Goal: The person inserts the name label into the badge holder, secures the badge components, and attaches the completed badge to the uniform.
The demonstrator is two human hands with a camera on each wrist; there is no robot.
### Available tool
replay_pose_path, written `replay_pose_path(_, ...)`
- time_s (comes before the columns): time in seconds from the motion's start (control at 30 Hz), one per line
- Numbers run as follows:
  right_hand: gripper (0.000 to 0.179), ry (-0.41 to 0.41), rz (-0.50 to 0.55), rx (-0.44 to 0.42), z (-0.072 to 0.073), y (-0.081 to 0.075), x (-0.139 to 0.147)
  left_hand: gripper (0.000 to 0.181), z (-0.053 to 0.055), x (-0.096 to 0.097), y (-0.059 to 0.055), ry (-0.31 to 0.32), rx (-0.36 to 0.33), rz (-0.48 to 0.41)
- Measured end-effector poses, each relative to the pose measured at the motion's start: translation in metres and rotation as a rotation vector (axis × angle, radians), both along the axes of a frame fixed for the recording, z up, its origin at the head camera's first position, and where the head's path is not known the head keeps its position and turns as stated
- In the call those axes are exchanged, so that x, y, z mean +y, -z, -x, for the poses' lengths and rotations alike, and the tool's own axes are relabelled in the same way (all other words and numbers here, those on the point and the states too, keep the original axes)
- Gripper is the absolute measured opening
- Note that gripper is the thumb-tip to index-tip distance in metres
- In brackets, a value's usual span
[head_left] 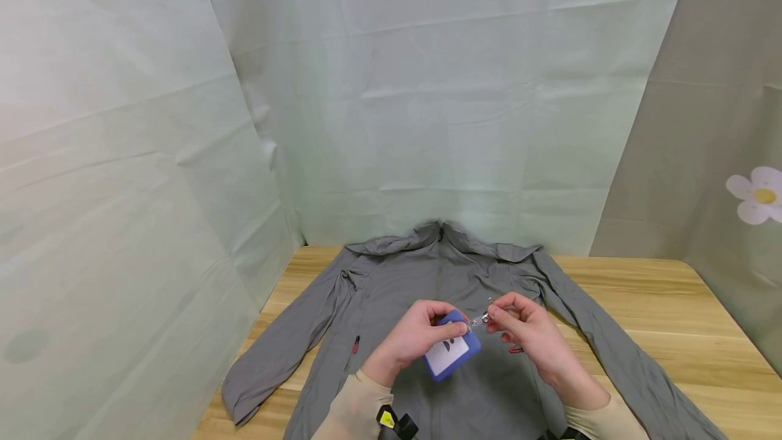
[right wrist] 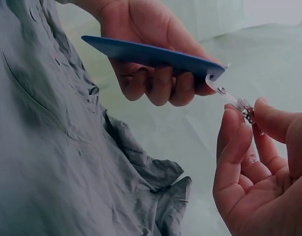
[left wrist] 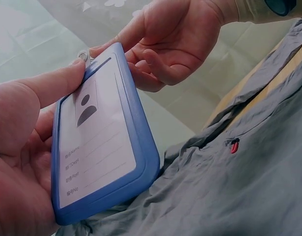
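My left hand (head_left: pixel 421 331) grips a blue badge holder (head_left: pixel 452 346), thumb across its top edge. In the left wrist view, the badge holder (left wrist: pixel 106 137) shows a white card with a dark person icon and several printed lines. A clear strap (right wrist: pixel 228 95) runs from its top to a small metal clip (right wrist: pixel 247 111), which my right hand (right wrist: pixel 261 167) pinches between thumb and fingers. Both hands are above a grey jacket (head_left: pixel 403 304) spread face up, collar at the far side. The right hand (head_left: pixel 531 331) is to the right of the badge holder.
The jacket lies on a wooden table (head_left: pixel 672 318), its sleeves reaching out to both sides. Red zipper pulls (head_left: pixel 356 344) show on its front. Pale cloth (head_left: pixel 427 121) hangs behind the table and along the left; a flower print (head_left: pixel 760 195) shows on the right.
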State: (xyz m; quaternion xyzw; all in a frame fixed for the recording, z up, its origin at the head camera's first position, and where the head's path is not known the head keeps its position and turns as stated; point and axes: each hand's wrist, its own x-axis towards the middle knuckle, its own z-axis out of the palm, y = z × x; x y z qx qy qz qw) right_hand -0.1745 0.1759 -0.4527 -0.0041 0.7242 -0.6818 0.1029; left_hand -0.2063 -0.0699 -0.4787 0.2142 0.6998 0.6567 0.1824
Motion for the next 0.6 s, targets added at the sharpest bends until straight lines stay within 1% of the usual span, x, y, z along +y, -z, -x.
replay_pose_path(0.27,0.019,0.01,0.014,0.016,-0.0015,0.0022,-0.0027,0.021,-0.0002,0.0003,0.0011,-0.012,0.003,0.011)
replay_pose_path(0.47,0.02,0.007,0.017,0.021,-0.0011,0.0031,-0.0038,0.021,-0.0016,0.0009,-0.0014,-0.023,-0.001,0.032)
replay_pose_path(0.6,0.021,-0.005,0.028,0.027,-0.0009,0.0042,-0.0043,0.02,-0.0027,0.0015,-0.0025,-0.024,0.011,0.052)
